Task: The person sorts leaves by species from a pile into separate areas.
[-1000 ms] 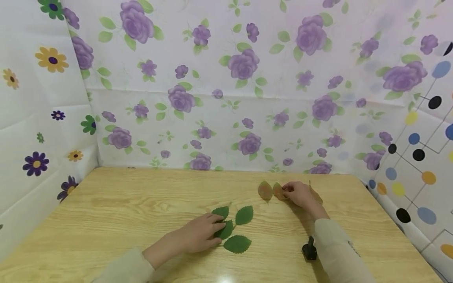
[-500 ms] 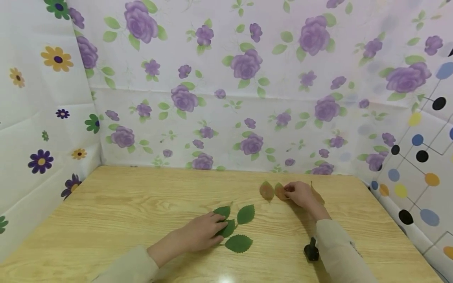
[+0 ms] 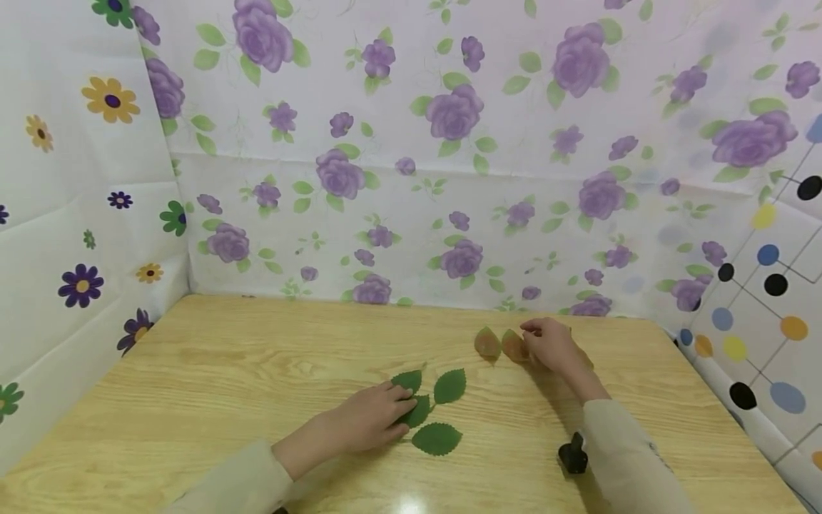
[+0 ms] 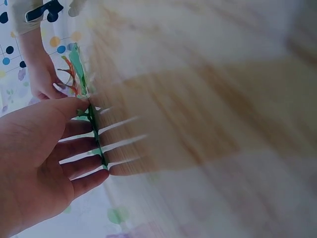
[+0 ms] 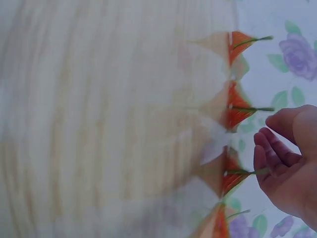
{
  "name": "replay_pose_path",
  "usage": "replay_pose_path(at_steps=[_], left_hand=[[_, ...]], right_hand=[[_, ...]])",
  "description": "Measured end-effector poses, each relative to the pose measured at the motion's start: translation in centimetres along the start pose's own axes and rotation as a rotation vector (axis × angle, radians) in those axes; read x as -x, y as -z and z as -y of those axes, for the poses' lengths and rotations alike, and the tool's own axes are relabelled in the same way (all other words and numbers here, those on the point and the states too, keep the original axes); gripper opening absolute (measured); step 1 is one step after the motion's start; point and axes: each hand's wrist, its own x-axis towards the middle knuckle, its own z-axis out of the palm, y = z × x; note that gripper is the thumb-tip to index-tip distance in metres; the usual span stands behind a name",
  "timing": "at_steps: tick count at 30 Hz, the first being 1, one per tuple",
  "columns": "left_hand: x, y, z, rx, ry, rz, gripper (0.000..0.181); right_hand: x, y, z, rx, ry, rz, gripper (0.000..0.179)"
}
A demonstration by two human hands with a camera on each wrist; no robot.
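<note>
My left hand point(image 3: 369, 417) rests on two green leaves, its fingertips covering part of the leaf point(image 3: 419, 410) in the middle. Two more green leaves lie just right of it, one upper leaf point(image 3: 449, 386) and one lower leaf point(image 3: 437, 438). In the left wrist view the fingers point(image 4: 81, 166) are extended and spread against the green leaf edges. Farther back, my right hand point(image 3: 552, 346) is over the row of orange-brown leaves, next to the second leaf point(image 3: 514, 345). The right wrist view shows its thumb and fingertips apart, nothing pinched, close to an orange leaf's stem point(image 5: 260, 171).
The wooden table point(image 3: 270, 357) ends at a flower-print cloth point(image 3: 398, 214) behind. Another orange-brown leaf point(image 3: 487, 343) lies at the row's left end, and one more point(image 3: 584, 357) shows past the right hand. A small black device point(image 3: 574, 453) is beside the right sleeve.
My right hand's fingertips have come off the second orange-brown leaf and risen slightly, away from the table. The left hand stays on the green leaves. The head view has shifted a little.
</note>
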Motion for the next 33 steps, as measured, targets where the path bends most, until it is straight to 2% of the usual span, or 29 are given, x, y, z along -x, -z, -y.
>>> replay_pose_path(at_steps=[6, 11, 17, 21, 25, 33], left_hand=[[0.0, 0.1, -0.1, 0.007, 0.005, -0.005, 0.04], [-0.1, -0.1, -0.2, 0.009, 0.015, 0.007, 0.041], [-0.1, 0.0, -0.2, 0.008, 0.0, -0.001, 0.041], [-0.1, 0.1, -0.2, -0.019, -0.011, -0.008, 0.04], [0.0, 0.3, -0.3, -0.03, -0.015, -0.017, 0.04], [-0.1, 0.3, -0.3, -0.01, -0.012, -0.005, 0.04]], right_hand=[[0.3, 0.3, 2.1, 0.004, 0.075, -0.042, 0.024], [0.4, -0.5, 3.9, -0.022, 0.131, -0.029, 0.022], [0.9, -1.7, 6.4, -0.087, 0.149, 0.09, 0.023], [1.5, -2.8, 7.8, -0.027, 0.226, 0.191, 0.023], [2.3, -3.9, 8.5, 0.005, 0.249, 0.282, 0.024], [2.8, -5.1, 9.1, -0.017, 0.237, 0.315, 0.028]])
